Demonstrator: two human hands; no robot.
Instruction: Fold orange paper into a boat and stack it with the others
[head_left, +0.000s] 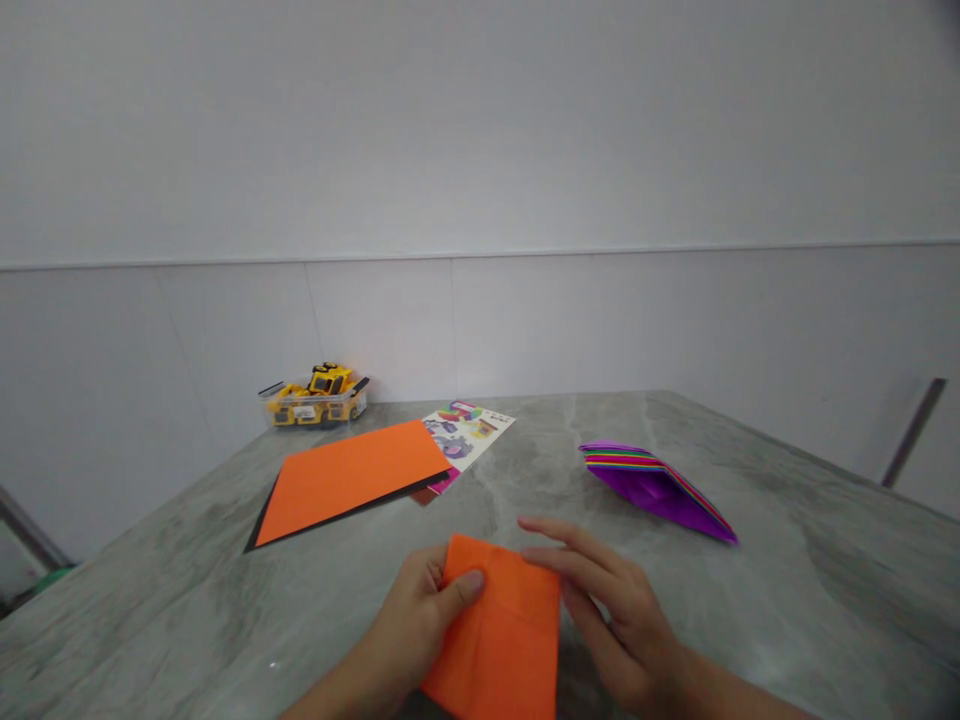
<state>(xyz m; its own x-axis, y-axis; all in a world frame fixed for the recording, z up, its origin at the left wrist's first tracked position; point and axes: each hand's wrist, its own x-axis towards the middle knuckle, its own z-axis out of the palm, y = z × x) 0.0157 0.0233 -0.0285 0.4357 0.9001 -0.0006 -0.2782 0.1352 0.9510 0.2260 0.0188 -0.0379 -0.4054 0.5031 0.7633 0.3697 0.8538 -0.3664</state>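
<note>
A folded piece of orange paper [504,640] with faint crease lines is held up above the near part of the table. My left hand [420,620] grips its left side, thumb on the front face and the other fingers behind. At the paper's upper right edge is my right hand [615,610], its fingers stretched out and apart, with a fingertip at or very near the paper. The paper's bottom end runs out of the picture.
Orange sheets over black ones [352,480] lie left on the grey marbled table [187,600], partly covering a printed leaflet [469,435]. Behind stands a clear box [315,408] of yellow toy vehicles. A purple folded paper boat with rainbow edges [652,490] rests at right.
</note>
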